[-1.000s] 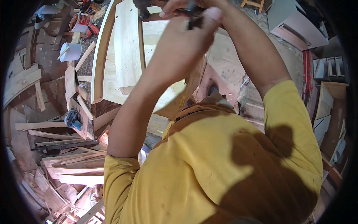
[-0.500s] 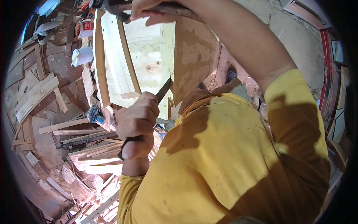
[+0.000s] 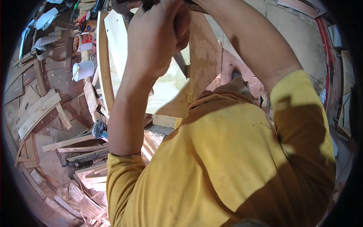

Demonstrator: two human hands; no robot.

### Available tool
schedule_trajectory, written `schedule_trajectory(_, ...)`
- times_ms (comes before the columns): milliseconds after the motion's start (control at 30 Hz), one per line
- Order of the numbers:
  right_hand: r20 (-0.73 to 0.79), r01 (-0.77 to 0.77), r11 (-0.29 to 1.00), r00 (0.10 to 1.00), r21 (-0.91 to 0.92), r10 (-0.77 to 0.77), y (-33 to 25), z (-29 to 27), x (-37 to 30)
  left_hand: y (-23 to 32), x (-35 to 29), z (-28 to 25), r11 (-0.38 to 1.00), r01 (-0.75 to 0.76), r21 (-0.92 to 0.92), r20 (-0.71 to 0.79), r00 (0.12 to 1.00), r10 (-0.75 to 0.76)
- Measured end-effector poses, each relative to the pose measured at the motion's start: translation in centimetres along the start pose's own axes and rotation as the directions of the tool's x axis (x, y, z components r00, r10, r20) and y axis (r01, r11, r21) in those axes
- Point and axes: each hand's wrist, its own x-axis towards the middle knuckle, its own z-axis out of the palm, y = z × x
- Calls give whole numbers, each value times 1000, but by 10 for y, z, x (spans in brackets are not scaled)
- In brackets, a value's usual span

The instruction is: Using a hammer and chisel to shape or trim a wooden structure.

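My left hand (image 3: 160, 38) is closed at the upper middle, in front of a pale wooden panel (image 3: 172, 94). From below its fist sticks out a dark flat-bladed scraper (image 3: 181, 63), close to the panel's edge. My right forearm (image 3: 249, 36) reaches in from the right to the top rim, where its hand is mostly cut off and hidden behind my left hand. Parts of a dark tool (image 3: 124, 6) show there; its kind cannot be made out. Yellowish smears mark the panel and its brown side face (image 3: 206, 49).
Left of the panel stand a white bucket (image 3: 84, 70) and a red-and-white tub (image 3: 85, 41). A blue power tool (image 3: 99, 129) lies on the floor among wood strips (image 3: 70, 142) and offcuts. A curved board (image 3: 39, 113) lies further left. Red edging (image 3: 323, 53) runs along the right.
My left hand has moved up and away from me with the scraper, from the panel's near corner to the top beside my right hand. The view has shifted slightly.
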Motion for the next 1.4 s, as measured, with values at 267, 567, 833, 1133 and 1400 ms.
schedule_trajectory(267, -119, -138, 988, 982, 64, 145, -5, 10, 5, -26, -28, -30, 972, -220, -82, 82, 970, 227)
schedule_trajectory(567, -120, -136, 978, 981, 157, 155, -6, 10, -1, -39, -95, -41, 631, -775, 28, 689, 473, 550)
schedule_trajectory(833, -249, -145, 969, 949, 202, 194, -21, 13, -21, -44, -93, -51, 459, -884, 93, 895, 276, 349)
schedule_trajectory(1133, -284, -190, 981, 939, 49, 196, -20, 11, -22, -71, -99, -49, 295, -955, 33, 916, 147, 372)
schedule_trajectory(1400, -468, -88, 868, 813, 489, 346, -46, 59, -41, -86, -118, -59, 215, -966, 147, 931, 208, 301)
